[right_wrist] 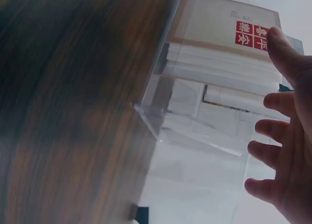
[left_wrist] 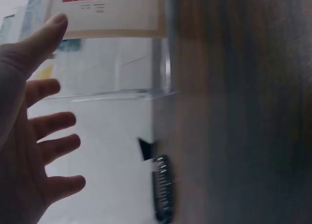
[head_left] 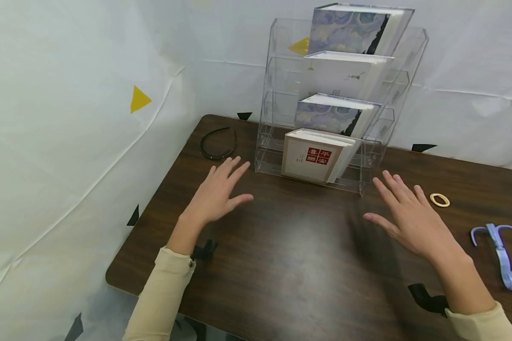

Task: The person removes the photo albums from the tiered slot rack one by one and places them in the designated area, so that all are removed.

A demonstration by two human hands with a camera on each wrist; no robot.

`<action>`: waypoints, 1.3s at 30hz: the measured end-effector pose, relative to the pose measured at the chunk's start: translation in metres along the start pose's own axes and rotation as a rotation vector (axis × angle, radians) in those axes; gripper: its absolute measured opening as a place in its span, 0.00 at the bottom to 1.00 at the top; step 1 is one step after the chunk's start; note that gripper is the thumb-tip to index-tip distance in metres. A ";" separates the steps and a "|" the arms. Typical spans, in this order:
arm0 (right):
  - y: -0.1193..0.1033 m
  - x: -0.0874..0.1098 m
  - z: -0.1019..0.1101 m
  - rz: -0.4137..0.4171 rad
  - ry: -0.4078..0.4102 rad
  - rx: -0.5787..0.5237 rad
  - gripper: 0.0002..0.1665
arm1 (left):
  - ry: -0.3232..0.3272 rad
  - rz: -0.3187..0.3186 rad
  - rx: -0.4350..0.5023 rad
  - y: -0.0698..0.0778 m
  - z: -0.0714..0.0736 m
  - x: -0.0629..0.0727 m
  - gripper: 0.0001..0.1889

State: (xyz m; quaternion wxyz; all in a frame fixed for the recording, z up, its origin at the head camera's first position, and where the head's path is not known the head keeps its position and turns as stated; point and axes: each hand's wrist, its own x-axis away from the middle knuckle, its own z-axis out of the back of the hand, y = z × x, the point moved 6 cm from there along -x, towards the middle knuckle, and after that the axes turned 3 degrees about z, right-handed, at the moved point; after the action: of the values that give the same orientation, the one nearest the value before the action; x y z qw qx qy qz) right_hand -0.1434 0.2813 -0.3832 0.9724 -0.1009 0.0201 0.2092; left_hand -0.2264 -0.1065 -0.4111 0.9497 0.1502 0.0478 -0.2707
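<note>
In the head view, the left hand (head_left: 215, 192), fingers spread and empty, is near a black toothed headband (head_left: 220, 156) on the dark brown wood-grain tabletop (head_left: 290, 265). The right hand (head_left: 418, 222), also spread and empty, is near a pale yellow ring (head_left: 441, 205). Beyond them, a clear plastic tiered rack (head_left: 281, 76) holds four books, the lowest a beige-bordered book with red square print (head_left: 296, 156). The left wrist view shows straight, parted fingers before the rack; the right wrist view shows the same.
</note>
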 end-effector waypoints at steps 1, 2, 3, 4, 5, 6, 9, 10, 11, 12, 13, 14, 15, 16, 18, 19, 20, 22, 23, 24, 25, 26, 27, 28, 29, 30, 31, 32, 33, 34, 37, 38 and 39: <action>0.000 -0.002 0.001 -0.002 0.019 -0.017 0.52 | 0.000 0.014 0.032 -0.003 -0.003 -0.002 0.44; -0.001 -0.004 0.003 -0.008 0.040 -0.035 0.52 | 0.003 0.031 0.066 -0.005 -0.005 -0.004 0.44; -0.001 -0.007 0.004 -0.020 0.062 -0.057 0.51 | 0.006 0.052 0.102 -0.008 -0.007 -0.006 0.44; -0.001 -0.010 0.005 -0.034 0.084 -0.081 0.50 | 0.012 0.074 0.139 -0.010 -0.009 -0.010 0.44; -0.001 -0.014 0.005 -0.050 0.110 -0.106 0.49 | 0.026 0.093 0.175 -0.013 -0.010 -0.014 0.43; 0.000 -0.018 0.005 -0.066 0.135 -0.137 0.48 | 0.042 0.110 0.213 -0.015 -0.010 -0.018 0.43; 0.003 -0.032 0.004 -0.122 0.210 -0.254 0.44 | 0.100 0.148 0.330 -0.018 -0.011 -0.037 0.41; 0.004 -0.038 0.002 -0.137 0.237 -0.298 0.42 | 0.123 0.156 0.369 -0.019 -0.010 -0.045 0.40; 0.005 -0.044 0.000 -0.151 0.263 -0.341 0.41 | 0.142 0.167 0.405 -0.021 -0.010 -0.053 0.39; 0.006 -0.050 -0.002 -0.167 0.287 -0.379 0.40 | 0.160 0.180 0.443 -0.022 -0.010 -0.061 0.38; 0.007 -0.056 -0.004 -0.182 0.311 -0.413 0.40 | 0.178 0.195 0.475 -0.023 -0.010 -0.069 0.37; 0.008 -0.062 -0.007 -0.198 0.332 -0.444 0.39 | 0.195 0.209 0.506 -0.024 -0.010 -0.077 0.35; 0.008 -0.067 -0.010 -0.217 0.350 -0.466 0.39 | 0.209 0.222 0.537 -0.025 -0.010 -0.084 0.34; 0.009 -0.073 -0.013 -0.235 0.369 -0.481 0.38 | 0.220 0.236 0.564 -0.026 -0.010 -0.091 0.33; 0.010 -0.081 -0.018 -0.271 0.408 -0.495 0.37 | 0.239 0.262 0.616 -0.027 -0.011 -0.104 0.32; 0.011 -0.084 -0.019 -0.289 0.428 -0.502 0.37 | 0.243 0.273 0.635 -0.028 -0.011 -0.110 0.31; 0.012 -0.087 -0.021 -0.307 0.446 -0.510 0.37 | 0.246 0.283 0.653 -0.028 -0.011 -0.115 0.31; 0.013 -0.093 -0.023 -0.326 0.472 -0.521 0.37 | 0.250 0.301 0.678 -0.029 -0.012 -0.125 0.31; 0.014 -0.095 -0.024 -0.330 0.477 -0.529 0.37 | 0.257 0.310 0.686 -0.029 -0.012 -0.129 0.31; 0.014 -0.098 -0.025 -0.329 0.479 -0.539 0.38 | 0.263 0.318 0.689 -0.030 -0.013 -0.133 0.31; 0.014 -0.099 -0.027 -0.330 0.473 -0.549 0.38 | 0.267 0.328 0.695 -0.030 -0.014 -0.136 0.31; 0.015 -0.101 -0.028 -0.327 0.464 -0.564 0.39 | 0.270 0.337 0.701 -0.029 -0.016 -0.139 0.31; 0.016 -0.102 -0.029 -0.327 0.452 -0.575 0.38 | 0.275 0.344 0.708 -0.029 -0.018 -0.141 0.30; 0.017 -0.104 -0.031 -0.329 0.442 -0.584 0.38 | 0.277 0.355 0.713 -0.029 -0.021 -0.143 0.30; 0.018 -0.105 -0.032 -0.331 0.434 -0.594 0.37 | 0.280 0.366 0.717 -0.029 -0.024 -0.145 0.29; 0.019 -0.106 -0.033 -0.332 0.429 -0.607 0.36 | 0.277 0.381 0.715 -0.029 -0.027 -0.146 0.28; 0.020 -0.107 -0.034 -0.334 0.423 -0.617 0.35 | 0.278 0.394 0.715 -0.029 -0.029 -0.147 0.27; 0.021 -0.108 -0.034 -0.330 0.419 -0.628 0.35 | 0.282 0.404 0.711 -0.030 -0.032 -0.148 0.26; 0.022 -0.109 -0.035 -0.326 0.411 -0.627 0.34 | 0.290 0.413 0.707 -0.031 -0.033 -0.149 0.25; 0.022 -0.110 -0.035 -0.320 0.402 -0.626 0.33 | 0.297 0.421 0.702 -0.031 -0.035 -0.150 0.25; 0.021 -0.112 -0.038 -0.300 0.350 -0.617 0.32 | 0.316 0.429 0.700 -0.032 -0.035 -0.151 0.24; 0.021 -0.113 -0.040 -0.293 0.327 -0.615 0.31 | 0.314 0.431 0.702 -0.032 -0.036 -0.152 0.24; 0.021 -0.114 -0.042 -0.290 0.305 -0.614 0.31 | 0.307 0.434 0.705 -0.032 -0.036 -0.153 0.24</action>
State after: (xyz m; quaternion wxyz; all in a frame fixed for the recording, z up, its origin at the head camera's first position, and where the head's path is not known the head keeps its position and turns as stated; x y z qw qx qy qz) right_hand -0.2559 0.2454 -0.4189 0.9022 -0.4198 0.0867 0.0483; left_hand -0.3733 -0.0450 -0.4276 0.8571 0.5100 0.0606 -0.0393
